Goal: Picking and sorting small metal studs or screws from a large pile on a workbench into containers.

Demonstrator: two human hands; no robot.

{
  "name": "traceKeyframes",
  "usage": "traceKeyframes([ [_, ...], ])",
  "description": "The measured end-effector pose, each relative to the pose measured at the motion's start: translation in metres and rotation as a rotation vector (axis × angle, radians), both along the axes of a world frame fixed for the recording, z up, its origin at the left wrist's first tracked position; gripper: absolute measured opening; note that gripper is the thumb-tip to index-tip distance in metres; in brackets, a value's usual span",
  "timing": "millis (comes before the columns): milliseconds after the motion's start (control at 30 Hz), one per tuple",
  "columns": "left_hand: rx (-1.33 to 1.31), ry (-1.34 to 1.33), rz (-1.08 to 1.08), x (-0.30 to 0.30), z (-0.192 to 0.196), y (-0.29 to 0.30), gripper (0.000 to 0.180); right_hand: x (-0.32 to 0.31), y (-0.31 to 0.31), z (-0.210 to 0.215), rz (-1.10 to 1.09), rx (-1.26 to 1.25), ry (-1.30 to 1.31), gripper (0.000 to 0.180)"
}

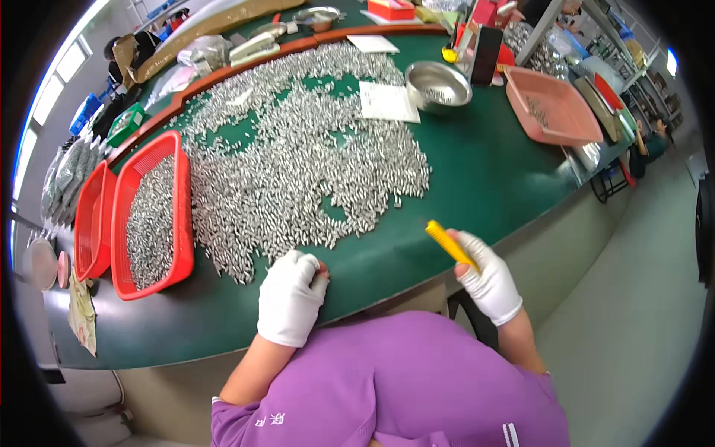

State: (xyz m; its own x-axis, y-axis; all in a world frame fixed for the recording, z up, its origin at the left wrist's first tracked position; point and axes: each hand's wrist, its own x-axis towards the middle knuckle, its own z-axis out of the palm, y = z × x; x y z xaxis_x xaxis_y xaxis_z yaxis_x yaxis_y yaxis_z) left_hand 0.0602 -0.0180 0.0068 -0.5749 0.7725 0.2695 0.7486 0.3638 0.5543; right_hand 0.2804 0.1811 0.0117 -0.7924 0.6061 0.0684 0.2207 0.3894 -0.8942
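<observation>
My right hand (491, 284), in a white glove with bare fingertips, is closed around a yellow ribbed stick-like tool (450, 243). The tool's dark tip points away from me, up and to the left, over the table's near edge. At the near rim of a wide spread of small silvery metal pieces (275, 179) is my left hand (289, 298), gloved the same way. Its fingers are curled in against the thumb, and whatever they may hold is hidden. Left of the spread stands a red plastic basket (184, 216) with many of the same pieces in it.
A second red basket (83, 231) sits further left. Behind the spread runs a brown raised edge (294, 47). White paper slips (389, 102), a steel bowl (438, 83), a dark phone (486, 56) and a pink tray (555, 132) stand toward the back right of the green table (491, 179).
</observation>
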Motion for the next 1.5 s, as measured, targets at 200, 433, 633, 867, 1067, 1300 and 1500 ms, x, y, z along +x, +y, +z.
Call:
traceKeyframes([
  [200, 0.005, -0.067, -0.001, 0.0, -0.008, 0.01, 0.011, -0.007, -0.032, -0.017, 0.21, 0.041, -0.22, 0.048],
  [433, -0.037, -0.124, 0.006, 0.002, -0.011, 0.004, 0.012, -0.034, -0.049, -0.007, 0.284, 0.451, -0.227, 0.05],
  [633, -0.044, -0.14, -0.004, 0.006, -0.009, 0.001, 0.011, -0.039, -0.059, -0.009, 0.298, 0.501, -0.224, 0.049],
  [867, -0.041, -0.084, -0.005, 0.008, -0.011, 0.005, 0.01, -0.039, -0.057, -0.012, 0.312, 0.512, -0.254, 0.048],
  [1067, -0.039, -0.068, -0.004, 0.006, -0.009, 0.004, 0.01, -0.044, -0.054, -0.004, 0.336, 0.51, -0.242, 0.049],
  [1300, -0.065, -0.079, -0.015, 0.006, -0.009, 0.005, 0.012, -0.051, -0.035, 0.008, 0.462, 0.328, -0.308, 0.048],
  [1500, -0.093, -0.089, -0.022, 0.007, -0.005, 0.004, 0.013, -0.056, -0.034, 0.022, 0.593, 0.484, -0.48, 0.05],
])
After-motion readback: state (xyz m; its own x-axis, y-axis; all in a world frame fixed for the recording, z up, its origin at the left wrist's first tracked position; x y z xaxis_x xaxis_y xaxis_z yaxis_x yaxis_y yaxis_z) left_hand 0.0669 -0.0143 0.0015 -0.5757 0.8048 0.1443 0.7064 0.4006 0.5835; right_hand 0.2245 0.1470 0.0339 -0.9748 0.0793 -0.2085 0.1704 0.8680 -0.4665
